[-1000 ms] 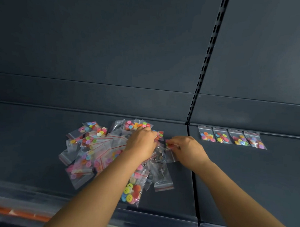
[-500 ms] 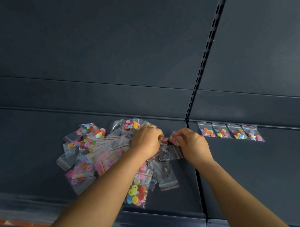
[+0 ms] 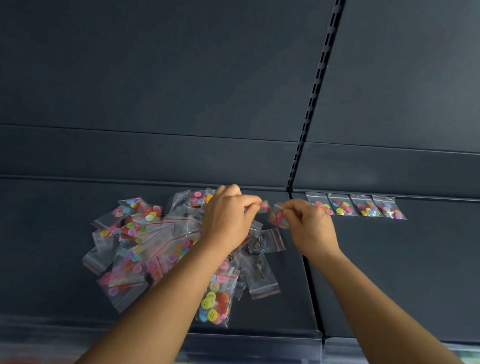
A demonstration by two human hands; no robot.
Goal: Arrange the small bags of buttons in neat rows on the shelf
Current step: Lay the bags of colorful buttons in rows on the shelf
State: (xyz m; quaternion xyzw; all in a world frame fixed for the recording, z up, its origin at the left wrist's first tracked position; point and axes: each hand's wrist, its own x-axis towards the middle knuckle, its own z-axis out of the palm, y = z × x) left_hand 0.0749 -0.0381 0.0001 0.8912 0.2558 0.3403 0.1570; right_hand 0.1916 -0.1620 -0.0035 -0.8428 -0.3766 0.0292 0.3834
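1. Four small bags of buttons [image 3: 356, 205] lie flat in a row along the back edge of the right shelf panel [image 3: 410, 269], side by side, edges touching or nearly so.
2. One loose pile of button bags [image 3: 149, 241] sits on the left shelf panel [image 3: 35, 242], overlapping at all angles; a bag with larger yellow and red buttons [image 3: 214, 303] lies at the front of it.
3. Left hand [image 3: 228, 219]: grip pinched on a small bag [image 3: 264, 206] at the pile's right edge, thumb and forefinger closed on its corner.
4. Right hand [image 3: 309, 225]: grip pinched on a second small bag, pink and red buttons [image 3: 278, 218], held just left of the seam between the panels.
5. Step in hand, by judgement: separating two bags and carrying one to the row.
6. Advice on method:
   - Part the two bags fully before moving, as their film may cling.
   - Set the right-hand bag at the left end of the row, just beside the first bag [image 3: 318, 203], top edge against the back wall.
   - Lay it flat and let the buttons spread, so it matches its neighbours.
   - Hold the left-hand bag clear of the pile to avoid dragging others along.
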